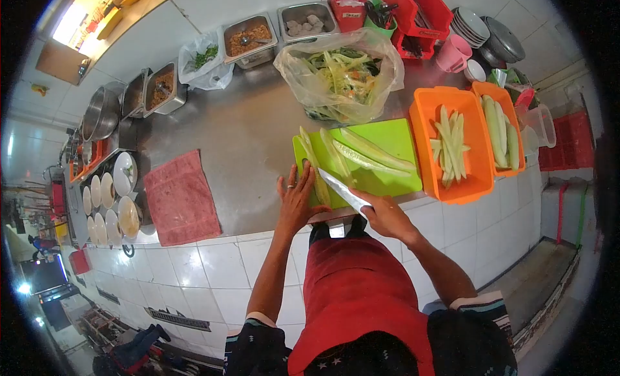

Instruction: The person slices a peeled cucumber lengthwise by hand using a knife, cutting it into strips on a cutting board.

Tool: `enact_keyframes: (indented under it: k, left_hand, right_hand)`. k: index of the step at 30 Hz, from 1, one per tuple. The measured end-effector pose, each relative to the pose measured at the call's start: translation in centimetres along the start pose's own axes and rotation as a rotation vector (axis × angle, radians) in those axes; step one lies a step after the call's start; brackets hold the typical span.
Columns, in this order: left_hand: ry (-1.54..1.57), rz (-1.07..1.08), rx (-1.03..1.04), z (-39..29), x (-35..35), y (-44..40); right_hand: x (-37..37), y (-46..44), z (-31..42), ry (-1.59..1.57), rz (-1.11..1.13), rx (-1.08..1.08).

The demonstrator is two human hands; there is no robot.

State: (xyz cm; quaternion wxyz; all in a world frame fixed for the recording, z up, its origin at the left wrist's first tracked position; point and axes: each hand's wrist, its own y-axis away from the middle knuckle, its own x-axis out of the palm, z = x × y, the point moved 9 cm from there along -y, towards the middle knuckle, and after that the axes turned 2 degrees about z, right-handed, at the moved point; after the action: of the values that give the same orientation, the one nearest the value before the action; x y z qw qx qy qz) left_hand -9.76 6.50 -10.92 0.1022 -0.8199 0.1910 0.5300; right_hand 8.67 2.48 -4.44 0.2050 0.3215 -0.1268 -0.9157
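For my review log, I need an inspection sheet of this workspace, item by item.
Surface: steel worktop, mostly bare left of centre.
Job's things: cucumber pieces on a green cutting board; cut strips in an orange tub; longer peeled pieces in another.
Clutter: red cloth, bagged vegetables, steel food pans, plates.
Hands: left hand at the board's left edge, fingers extended; right hand grips a knife, its tip close to the left fingers.
Cables: nothing seen on the worktop.
Surroundings: white tiles, drain grating.
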Motion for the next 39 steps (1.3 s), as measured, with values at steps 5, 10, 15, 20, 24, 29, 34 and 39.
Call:
enact_keyframes:
  k: [5, 10, 15, 20, 24, 29, 34, 39]
  left_hand:
    - [0.010, -0.029, 0.007, -0.1, 0.0, 0.0]
    - [-0.016, -0.022, 0.005, -0.2, 0.0, 0.1]
    - [-0.031, -0.030, 0.002, -0.2, 0.2, 0.1]
    - [-0.053, -0.044, 0.020, -0.2, 0.0, 0.0]
    - [-0.061, 0.011, 0.004, -0.4, -0.4, -0.3]
    - [-0.016, 0.007, -0.001, -0.5, -1.2, -0.7]
    - [-0.060, 0.077, 0.096, -1.1, -2.1, -1.4]
    - [-0.061, 0.077, 0.088, -1.2, -2.4, -1.7]
  right_hand:
    - [0.4, 1.0, -0.5, 0.008, -0.060, -0.093]
    - [1.0, 2.2, -1.4, -0.048, 0.077, 0.118]
    - [1.3, 3.7, -1.5, 0.062, 0.101, 0.126]
    - [1.8, 4.8, -2.0, 0.074, 0.117, 0.132]
    - [1.7, 5.4, -2.0, 0.100, 0.143, 0.132]
    - [1.8, 5.8, -2.8, 0.060, 0.130, 0.113]
    - [1.3, 5.8, -2.5, 0.041, 0.145, 0.122]
    - [1.3, 6.3, -2.5, 0.062, 0.164, 0.165]
